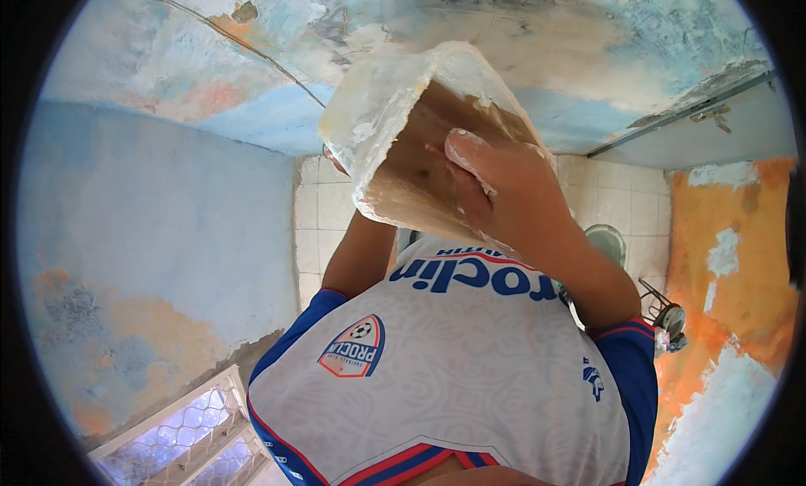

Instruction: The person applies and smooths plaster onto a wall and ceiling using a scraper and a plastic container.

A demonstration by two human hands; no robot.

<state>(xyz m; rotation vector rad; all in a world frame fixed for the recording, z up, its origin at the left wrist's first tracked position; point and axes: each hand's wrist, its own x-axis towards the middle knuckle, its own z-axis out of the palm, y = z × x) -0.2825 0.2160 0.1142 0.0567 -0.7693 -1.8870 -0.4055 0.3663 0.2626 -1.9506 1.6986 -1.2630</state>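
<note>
A white, plaster-crusted container (371, 121) is raised in front of my chest, its open mouth showing a tan, smudged inside. My left hand (334, 159) grips it from behind on the left; only a few fingertips show past its side. My right hand (512, 192) reaches into the mouth, fingers curled and white residue on the thumb. Whatever those fingers hold, if anything, is hidden against the inside.
A patchy blue-white wall (252, 33) with a wire spans the top. A pale blue wall (168, 217) stands left above a grilled window (176, 423); an orange patchy wall (714, 259) is right, beside a metal object (667, 318). Tiles (319, 217) show behind me.
</note>
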